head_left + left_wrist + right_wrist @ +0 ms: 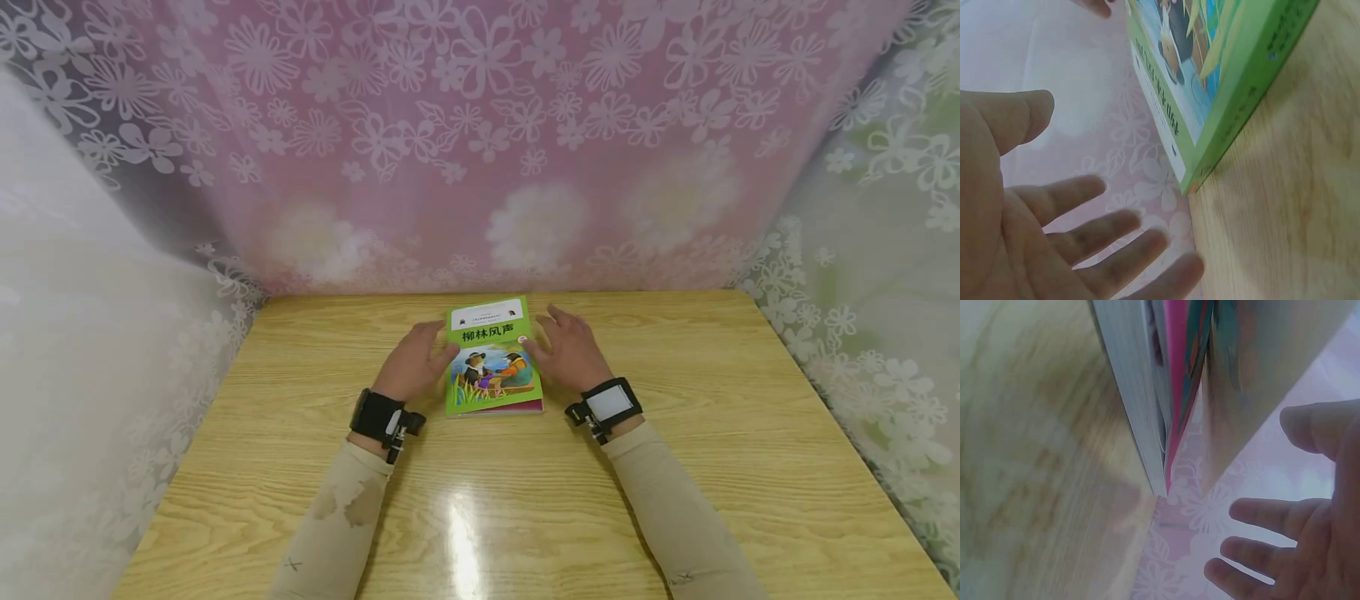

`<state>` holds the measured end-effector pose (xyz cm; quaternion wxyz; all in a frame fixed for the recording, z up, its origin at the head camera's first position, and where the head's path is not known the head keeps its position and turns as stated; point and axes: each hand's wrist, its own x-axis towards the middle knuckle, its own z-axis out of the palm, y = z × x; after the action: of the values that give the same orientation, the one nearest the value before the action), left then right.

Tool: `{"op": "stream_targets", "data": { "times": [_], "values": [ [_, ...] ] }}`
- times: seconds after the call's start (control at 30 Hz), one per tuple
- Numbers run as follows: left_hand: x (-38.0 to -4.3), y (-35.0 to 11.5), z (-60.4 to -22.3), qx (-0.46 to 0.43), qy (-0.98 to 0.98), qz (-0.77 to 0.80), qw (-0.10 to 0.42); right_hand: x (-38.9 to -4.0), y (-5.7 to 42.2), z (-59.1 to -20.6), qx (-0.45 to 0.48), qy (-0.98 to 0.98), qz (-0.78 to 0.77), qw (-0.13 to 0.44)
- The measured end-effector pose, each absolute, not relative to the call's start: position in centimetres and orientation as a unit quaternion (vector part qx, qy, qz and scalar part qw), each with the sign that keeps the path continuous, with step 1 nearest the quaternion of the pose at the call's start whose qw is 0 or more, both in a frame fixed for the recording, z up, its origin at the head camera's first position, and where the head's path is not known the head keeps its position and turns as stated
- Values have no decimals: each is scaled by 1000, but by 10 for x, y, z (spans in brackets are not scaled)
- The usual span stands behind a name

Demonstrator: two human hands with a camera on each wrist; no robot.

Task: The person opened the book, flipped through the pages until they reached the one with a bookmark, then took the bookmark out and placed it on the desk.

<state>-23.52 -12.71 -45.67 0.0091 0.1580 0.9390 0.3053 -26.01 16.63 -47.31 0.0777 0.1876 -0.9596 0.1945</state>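
A green paperback book (491,333) with Chinese lettering and a picture of two animals in a boat lies face up on the table. Its spine (1247,94) runs along the left side. On the right, the front cover (1260,381) stands slightly lifted off the page block (1125,381), and a pink sheet shows beneath. My left hand (412,362) is beside the spine, its fingers spread and apart from the book in the left wrist view. My right hand (572,350) is by the lifted edge, fingers loosely extended, with the thumb close to the cover.
The wood-grain table (480,500) reaches a pink floral curtain (480,150) at its back edge. Pale floral curtains hang at the left (90,317) and right (870,250). Both wrists carry black straps with small cameras.
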Motion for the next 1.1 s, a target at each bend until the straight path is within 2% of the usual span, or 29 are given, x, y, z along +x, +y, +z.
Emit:
{"op": "stream_targets", "data": {
  "times": [0.1, 0.6, 0.97, 1.1],
  "values": [
    [-235, -125, -458, 165, 939, 301, 27, -260, 165, -475, 196, -957, 199, 78],
    [-233, -114, -469, 218, 938, 267, 45, -258, 162, -477, 214, -947, 224, 87],
    [-232, -112, -466, 216, 933, 277, 74, -256, 158, -471, 218, -937, 260, 82],
    [-232, -111, -461, 210, 927, 306, 56, -254, 157, -467, 228, -927, 289, 73]
  ]
}}
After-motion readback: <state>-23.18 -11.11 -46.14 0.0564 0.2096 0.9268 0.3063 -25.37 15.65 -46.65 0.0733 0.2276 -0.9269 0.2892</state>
